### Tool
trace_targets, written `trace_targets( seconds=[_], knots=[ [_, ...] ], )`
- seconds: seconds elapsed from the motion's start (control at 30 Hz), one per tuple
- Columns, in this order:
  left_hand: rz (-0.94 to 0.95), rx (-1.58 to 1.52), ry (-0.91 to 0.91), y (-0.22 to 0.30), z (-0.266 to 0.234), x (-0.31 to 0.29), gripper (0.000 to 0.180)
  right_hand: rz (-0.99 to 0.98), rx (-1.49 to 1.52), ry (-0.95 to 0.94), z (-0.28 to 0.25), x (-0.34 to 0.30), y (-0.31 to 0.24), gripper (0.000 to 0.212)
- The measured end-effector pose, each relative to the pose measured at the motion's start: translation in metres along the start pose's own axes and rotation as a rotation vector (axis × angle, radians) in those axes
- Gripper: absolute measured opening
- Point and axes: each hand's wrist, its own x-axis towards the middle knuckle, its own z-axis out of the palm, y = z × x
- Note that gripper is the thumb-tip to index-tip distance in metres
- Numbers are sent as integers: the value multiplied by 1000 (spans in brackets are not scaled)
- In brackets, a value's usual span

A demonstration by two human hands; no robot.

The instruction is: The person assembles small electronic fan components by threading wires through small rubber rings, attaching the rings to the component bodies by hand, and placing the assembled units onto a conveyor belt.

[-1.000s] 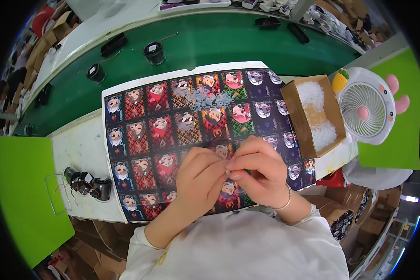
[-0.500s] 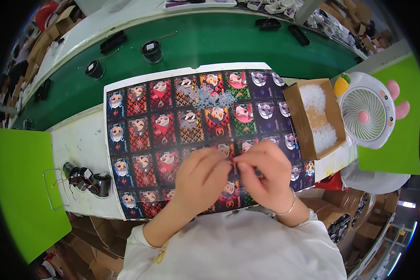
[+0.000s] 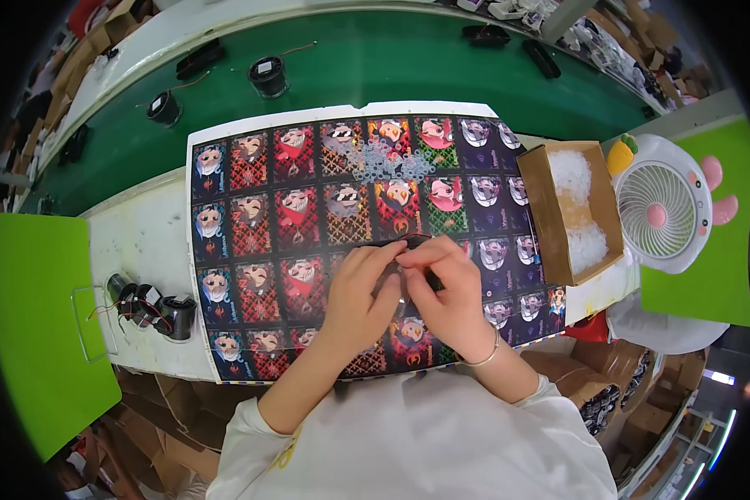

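Note:
Over the middle of a printed sheet point(image 3: 254, 225) of cartoon cards, my two hands meet at the fingertips. A dark part with a thin red wire point(image 3: 414, 237) shows between them, mostly covered by the fingers. My left hand point(image 3: 358, 296) curls around its left side, fingers closed. My right hand point(image 3: 448, 287) pinches at the same spot from the right, thumb and forefinger together. What the right fingertips grip is too small to tell. Just beyond the hands, a loose heap of small clear rings point(image 3: 383, 161) lies on the sheet.
An open cardboard box point(image 3: 573, 212) with white translucent bits stands at the right, beside a white fan point(image 3: 662, 204). Several black cylindrical units with wires point(image 3: 175, 317) sit at the left. Others, such as a black wired cylinder point(image 3: 267, 77), rest on the green belt point(image 3: 367, 62).
Both hands have shifted slightly and the fingertips sit higher on the sheet. The dark part and red wire between them now show. The whole view has moved a little.

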Motion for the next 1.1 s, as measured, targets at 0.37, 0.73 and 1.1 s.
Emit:
trace_targets(
  seconds=[0.37,0.73,1.1],
  knots=[
    [33,66,36,2,2,-2,35,-120,-701,270,-56,14,10,23],
    [-4,40,23,4,2,0,34,177,-1057,262,-82,-19,49,22],
    [2,33,49,1,3,-2,35,-46,-258,-105,-13,-18,-6,13]
  ],
)
